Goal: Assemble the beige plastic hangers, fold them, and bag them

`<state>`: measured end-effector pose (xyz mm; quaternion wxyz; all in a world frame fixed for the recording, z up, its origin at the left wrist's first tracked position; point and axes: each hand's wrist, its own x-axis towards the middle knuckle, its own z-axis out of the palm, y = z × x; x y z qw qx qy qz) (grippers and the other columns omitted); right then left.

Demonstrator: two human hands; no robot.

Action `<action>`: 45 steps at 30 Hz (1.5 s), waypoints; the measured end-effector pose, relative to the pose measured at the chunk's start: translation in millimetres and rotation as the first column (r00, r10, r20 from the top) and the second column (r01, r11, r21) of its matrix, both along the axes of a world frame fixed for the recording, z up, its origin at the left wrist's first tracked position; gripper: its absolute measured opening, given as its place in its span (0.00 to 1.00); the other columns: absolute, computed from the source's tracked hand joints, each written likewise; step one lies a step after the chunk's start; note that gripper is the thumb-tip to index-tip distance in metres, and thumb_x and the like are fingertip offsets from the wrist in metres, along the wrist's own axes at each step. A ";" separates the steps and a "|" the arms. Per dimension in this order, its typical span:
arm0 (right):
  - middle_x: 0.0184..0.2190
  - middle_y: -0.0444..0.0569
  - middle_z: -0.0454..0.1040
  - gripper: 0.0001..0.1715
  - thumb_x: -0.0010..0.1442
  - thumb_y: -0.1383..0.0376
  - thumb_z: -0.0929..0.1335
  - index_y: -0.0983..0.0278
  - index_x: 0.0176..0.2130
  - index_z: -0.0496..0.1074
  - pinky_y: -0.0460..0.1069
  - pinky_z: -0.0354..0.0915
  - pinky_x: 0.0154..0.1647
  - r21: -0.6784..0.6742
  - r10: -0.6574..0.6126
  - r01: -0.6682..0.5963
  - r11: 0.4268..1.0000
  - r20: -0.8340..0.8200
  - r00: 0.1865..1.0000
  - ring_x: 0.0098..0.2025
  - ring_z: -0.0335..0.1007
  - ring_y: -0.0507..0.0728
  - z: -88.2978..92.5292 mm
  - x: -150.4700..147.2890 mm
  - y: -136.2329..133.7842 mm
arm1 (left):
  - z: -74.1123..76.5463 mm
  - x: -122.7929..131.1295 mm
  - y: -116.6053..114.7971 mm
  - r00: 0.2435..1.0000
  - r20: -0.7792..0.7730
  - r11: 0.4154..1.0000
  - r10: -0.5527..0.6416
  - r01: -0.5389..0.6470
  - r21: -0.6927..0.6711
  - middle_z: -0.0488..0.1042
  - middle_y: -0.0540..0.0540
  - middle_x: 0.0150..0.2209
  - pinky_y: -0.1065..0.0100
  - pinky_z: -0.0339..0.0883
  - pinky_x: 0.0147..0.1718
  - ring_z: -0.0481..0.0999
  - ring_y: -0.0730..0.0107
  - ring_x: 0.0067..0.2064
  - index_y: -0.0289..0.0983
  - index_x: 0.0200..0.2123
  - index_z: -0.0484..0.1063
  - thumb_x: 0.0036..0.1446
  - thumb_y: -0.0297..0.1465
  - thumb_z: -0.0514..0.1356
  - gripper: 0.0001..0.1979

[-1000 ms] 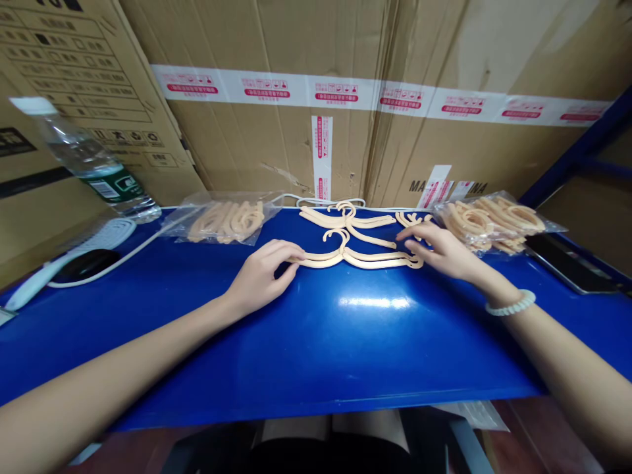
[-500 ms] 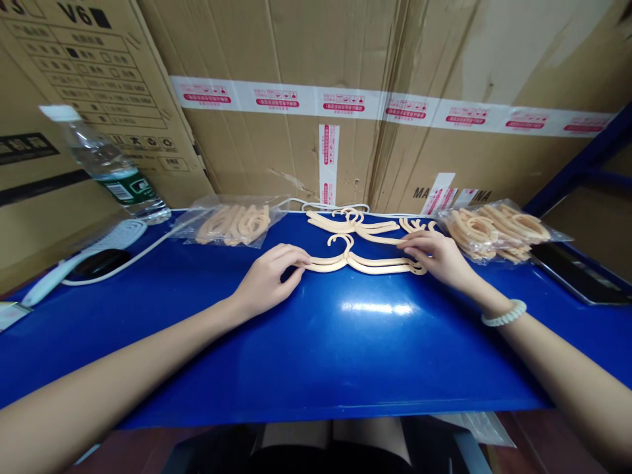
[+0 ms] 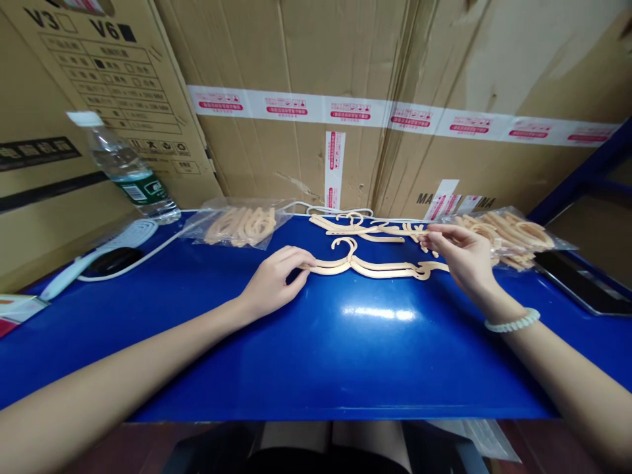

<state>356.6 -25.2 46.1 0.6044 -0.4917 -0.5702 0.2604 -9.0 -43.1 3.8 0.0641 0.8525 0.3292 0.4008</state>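
Observation:
A small stack of cream plastic hangers [image 3: 375, 266] lies on the blue table [image 3: 316, 342]. My left hand [image 3: 274, 283] pinches the stack's left tip, fingers closed on it. My right hand [image 3: 464, 257] is at the stack's right end, its fingers curled round one of the loose hangers [image 3: 365, 227] that lie just behind the stack near the cardboard wall.
A clear bag of hangers [image 3: 239, 224] lies back left, another bag of hangers [image 3: 508, 234] back right. A water bottle [image 3: 123, 168], a white cable [image 3: 128, 260] and a black mouse [image 3: 111, 260] sit at the left. A dark tablet [image 3: 577, 280] lies at the right. Cardboard boxes [image 3: 345, 99] close the back.
My right hand has lifted from the stack's right end and reached back to a loose hanger. My left hand has stayed on the left tip. The view has shifted slightly.

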 end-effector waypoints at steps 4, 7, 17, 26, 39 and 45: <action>0.32 0.49 0.83 0.13 0.51 0.58 0.79 0.60 0.36 0.80 0.59 0.78 0.49 0.039 -0.013 0.014 0.999 -0.049 0.999 0.37 0.82 0.62 5.3 0.6 -1.9 | 1.1 1.2 -1.7 1.000 0.013 1.000 0.001 -0.001 0.021 0.79 0.41 0.44 0.57 0.73 0.49 0.77 0.60 0.47 0.37 0.42 0.74 0.65 0.24 0.55 0.08; 0.33 0.48 0.82 0.12 0.52 0.59 0.78 0.59 0.36 0.79 0.61 0.77 0.50 0.108 -0.014 0.016 0.994 -0.018 1.000 0.39 0.82 0.63 9.8 1.7 -4.2 | 2.3 1.7 -2.9 0.999 0.033 0.998 0.038 -0.039 0.039 0.78 0.41 0.45 0.55 0.72 0.50 0.77 0.59 0.48 0.37 0.45 0.73 0.65 0.24 0.55 0.09; 0.35 0.49 0.80 0.10 0.54 0.56 0.78 0.57 0.34 0.79 0.61 0.77 0.48 0.187 0.126 -0.144 0.972 0.105 0.986 0.40 0.80 0.63 18.7 -14.2 -20.2 | 10.5 4.2 -8.6 0.958 0.165 0.961 0.234 -0.253 0.109 0.64 0.36 0.64 0.46 0.58 0.66 0.63 0.52 0.67 0.39 0.62 0.61 0.65 0.30 0.58 0.23; 0.34 0.50 0.83 0.03 0.55 0.59 0.77 0.55 0.32 0.83 0.56 0.76 0.41 0.206 0.249 -0.319 0.925 0.305 0.919 0.40 0.78 0.61 20.5 -35.0 -36.6 | -0.2 4.8 -4.0 0.992 0.088 0.996 0.085 -0.082 -0.042 0.76 0.42 0.46 0.60 0.72 0.47 0.75 0.63 0.44 0.36 0.63 0.63 0.71 0.31 0.51 0.19; 0.40 0.50 0.83 0.08 0.56 0.58 0.76 0.55 0.39 0.83 0.58 0.75 0.50 0.075 0.370 -0.429 0.900 0.387 0.844 0.47 0.79 0.62 22.3 -25.7 -31.5 | 3.1 6.7 -9.8 1.000 -0.013 1.000 -0.009 0.008 -0.021 0.75 0.43 0.42 0.64 0.71 0.43 0.75 0.64 0.42 0.38 0.54 0.69 0.72 0.29 0.49 0.13; 0.38 0.50 0.83 0.12 0.59 0.56 0.74 0.60 0.39 0.82 0.57 0.76 0.47 0.093 0.035 -0.073 0.993 0.358 0.933 0.41 0.80 0.62 25.4 7.7 -11.4 | 0.5 5.6 -8.8 0.999 -0.034 0.999 -0.031 0.030 -0.021 0.74 0.44 0.41 0.65 0.70 0.43 0.75 0.64 0.41 0.37 0.53 0.70 0.72 0.29 0.50 0.13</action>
